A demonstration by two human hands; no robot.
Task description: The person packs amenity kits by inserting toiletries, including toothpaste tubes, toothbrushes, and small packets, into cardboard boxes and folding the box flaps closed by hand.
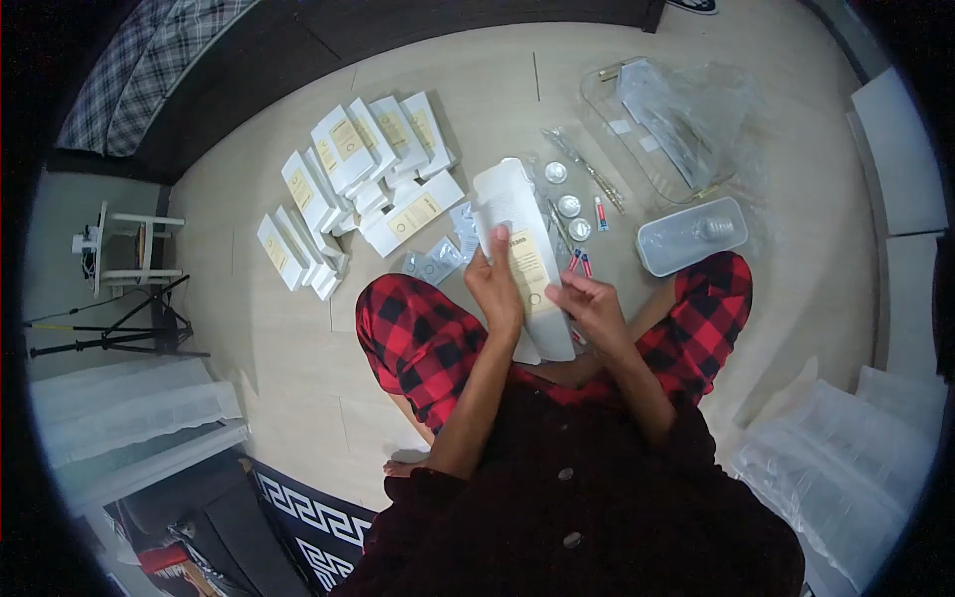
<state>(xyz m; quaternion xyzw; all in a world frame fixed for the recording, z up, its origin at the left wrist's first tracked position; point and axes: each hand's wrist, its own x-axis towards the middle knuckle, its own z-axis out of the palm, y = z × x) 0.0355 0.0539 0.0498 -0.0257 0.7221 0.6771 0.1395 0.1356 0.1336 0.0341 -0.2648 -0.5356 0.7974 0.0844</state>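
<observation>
A long white box (530,257) with a yellow printed label is held up over my lap, its upper flap open. My left hand (497,289) grips its left edge, thumb lying on the front near the label's top. At the label's lower right, my right hand (592,306) pinches the box's right edge between thumb and fingers. Light blue packets (436,261) lie on the floor just left of the box. To its right are several round metal tins (568,206), small red, white and blue tubes (601,214) and thin metal tools (560,225).
Several labelled white boxes (343,154) are stacked at the upper left. A clear plastic tray (637,164) with plastic wrapping (696,109) stands at the upper right. Near my right knee is a translucent tub (662,244) holding clear items. A tripod (119,323) stands far left.
</observation>
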